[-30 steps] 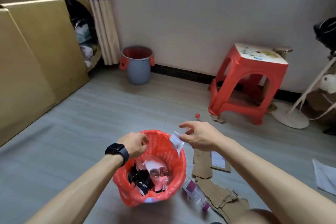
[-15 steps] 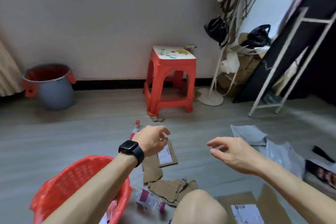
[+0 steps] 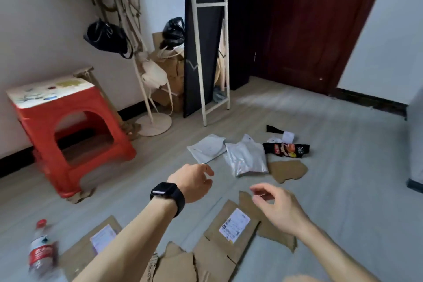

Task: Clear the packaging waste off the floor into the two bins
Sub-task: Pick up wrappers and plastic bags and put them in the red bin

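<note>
Room in a private home, likely a bedroom or spare room. Dark red wooden door [image 3: 313, 25] at upper right, pale walls with black skirting, grey plank floor [image 3: 332, 190]. A cream coat stand [image 3: 146, 84] left of centre carries bags and clothing; a red plastic stool [image 3: 68, 135] stands at far left; cardboard boxes [image 3: 171, 80] are stacked against the wall, beside a white ladder-style rack [image 3: 210, 57] leaning at a black panel.

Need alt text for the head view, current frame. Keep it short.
Two empty, open hands, left hand with a black watch and right hand, reach over a grey floor strewn with flattened cardboard, grey mailer bags, a snack wrapper and a plastic bottle. A red stool stands left.
</note>
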Demonstrator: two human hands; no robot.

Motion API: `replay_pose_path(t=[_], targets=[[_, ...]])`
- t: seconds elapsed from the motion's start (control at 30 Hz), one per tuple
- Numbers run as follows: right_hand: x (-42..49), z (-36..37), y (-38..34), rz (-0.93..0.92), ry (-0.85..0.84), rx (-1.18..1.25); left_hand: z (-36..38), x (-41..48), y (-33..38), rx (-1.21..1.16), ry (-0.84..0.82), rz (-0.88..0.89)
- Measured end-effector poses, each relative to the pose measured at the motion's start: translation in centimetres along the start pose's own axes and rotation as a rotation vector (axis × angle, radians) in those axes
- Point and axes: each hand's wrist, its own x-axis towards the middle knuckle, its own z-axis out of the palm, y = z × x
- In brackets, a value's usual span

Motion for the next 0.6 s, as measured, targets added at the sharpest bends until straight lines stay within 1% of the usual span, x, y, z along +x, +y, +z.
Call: replay_pose_path(t=[0.2,0.33,0.5,0.6], targets=[[3.2,1.4,8.4,0.169,-0.010,0.013,5.3,7.1,1.3,0.095,-0.137,0.019],[6.3,2.3,12.9,0.243,-0.048,-0.040,8.3,11.5,0.7,0.177,-0.206,0.027],[12.7,3.9,19.0,0.305,-0.122,-0.140,14.7,18.9,-1.2,0.229,-0.325,0.021],[17.5,5.0,22.6,0.339,-0.167,-0.193,18.9,23.9,-2.9,0.214,-0.362,0.004]])
